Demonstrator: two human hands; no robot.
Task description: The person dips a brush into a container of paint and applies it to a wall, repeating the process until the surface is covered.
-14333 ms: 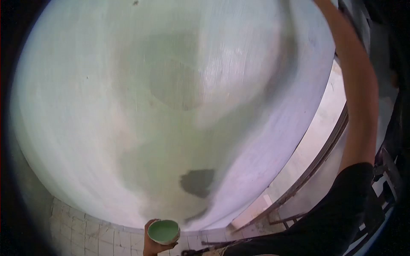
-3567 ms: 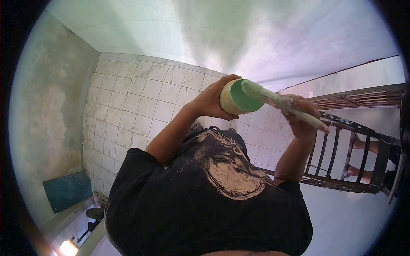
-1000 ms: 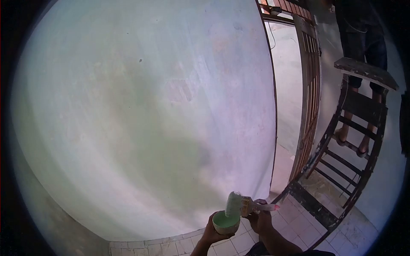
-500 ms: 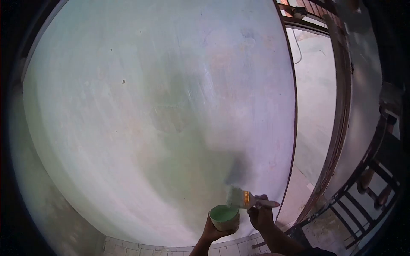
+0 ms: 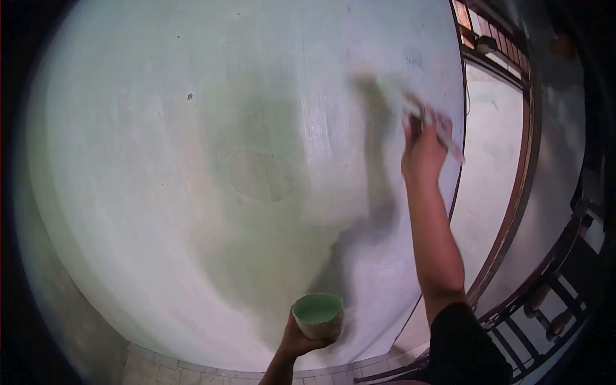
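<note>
My left hand (image 5: 298,339) is wrapped round a small round cup of green paint (image 5: 319,321), held upright low in front of the wall. High on the right, my right hand (image 5: 425,138) grips a paintbrush (image 5: 441,128) by its handle, blurred by motion. The brush head points up and left, close in front of the wall (image 5: 256,192). Pale green and whitish, the wall shows wet shiny streaks near its middle, a rough round patch, and the shadow of my arm and body.
A doorway with a brown wooden frame (image 5: 521,167) stands right of the wall. Lower right is a dark slatted piece of furniture (image 5: 513,346), with a person's feet (image 5: 557,324) beside it. Floor tiles (image 5: 154,366) run along the wall's foot.
My right hand has raised the brush from beside the cup to high on the wall's right side. The cup has shifted slightly left and up in view.
</note>
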